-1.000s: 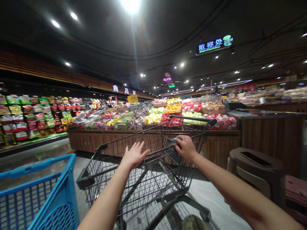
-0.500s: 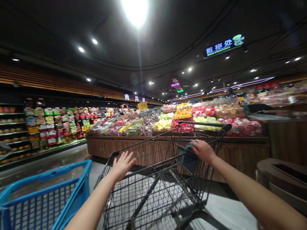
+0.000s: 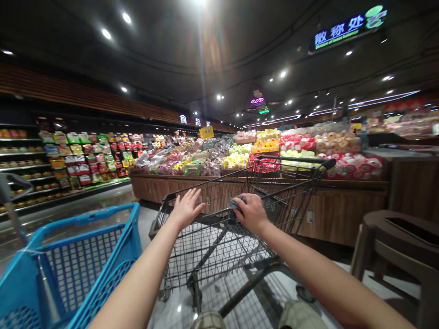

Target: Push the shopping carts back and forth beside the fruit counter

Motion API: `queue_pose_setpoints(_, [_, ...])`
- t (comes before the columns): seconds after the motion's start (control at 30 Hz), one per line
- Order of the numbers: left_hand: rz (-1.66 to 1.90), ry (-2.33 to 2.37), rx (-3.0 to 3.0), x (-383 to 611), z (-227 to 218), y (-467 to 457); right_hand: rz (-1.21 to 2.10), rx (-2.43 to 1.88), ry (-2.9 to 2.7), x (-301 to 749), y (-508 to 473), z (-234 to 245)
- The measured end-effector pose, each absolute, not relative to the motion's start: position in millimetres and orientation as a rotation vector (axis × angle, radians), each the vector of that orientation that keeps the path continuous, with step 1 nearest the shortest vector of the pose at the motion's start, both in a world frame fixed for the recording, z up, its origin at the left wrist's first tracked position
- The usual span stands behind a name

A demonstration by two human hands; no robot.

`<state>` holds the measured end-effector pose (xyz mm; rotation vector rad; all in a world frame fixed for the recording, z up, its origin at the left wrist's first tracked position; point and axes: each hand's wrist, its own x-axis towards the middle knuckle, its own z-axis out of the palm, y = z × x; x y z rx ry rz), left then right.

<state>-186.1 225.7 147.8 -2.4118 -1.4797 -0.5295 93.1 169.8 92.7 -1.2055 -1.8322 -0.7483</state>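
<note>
A black wire shopping cart (image 3: pixel 206 256) stands side-on in front of me. My right hand (image 3: pixel 254 212) is closed around a dark blue-green cloth (image 3: pixel 234 211), pressed against the cart's near top rail. Part of the cloth hangs below the rail, and the palm hides the rest. To its left, my left hand (image 3: pixel 187 208) lies with fingers stretched out over the cart's left end. Nothing shows in it; whether it touches the rim I cannot tell.
A blue plastic basket cart (image 3: pixel 85 210) is close on my left. At the right, a dark phone (image 3: pixel 413 230) lies on a brown stool (image 3: pixel 373 219). Behind the cart runs a wood-panelled display (image 3: pixel 339 210) heaped with packaged goods. Stocked shelves (image 3: pixel 24 173) line the far left.
My right hand has slid left along the cart's rail with the cloth, closer to my left hand. The view has tipped down, bringing my knees into sight. My left hand stays spread.
</note>
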Motion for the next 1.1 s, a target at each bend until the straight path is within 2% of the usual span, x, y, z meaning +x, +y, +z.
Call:
queue_pose_setpoints(0.23, [-0.590, -1.506, -2.361, -191, 145, 229, -0.856, -1.242, -2.092, 153, 182, 104])
queue_pose_setpoints(0.5, [-0.618, -1.505, -2.358, -184, 144, 227, -0.833, -1.462, -1.739, 253, 184, 106])
queue_pose_setpoints(0.67, [-0.580, -1.484, -2.371, -178, 146, 227, -0.846, -1.520, -1.657, 189, 184, 106])
queue_pose_setpoints(0.9, [-0.596, -1.503, -2.365, -184, 144, 231, -0.776, -1.260, -1.911, 40, 177, 101])
queue_pose_setpoints(1.1, [-0.651, -1.595, -2.385, -193, 144, 232, -0.841, -1.241, -2.069, 50, 180, 104])
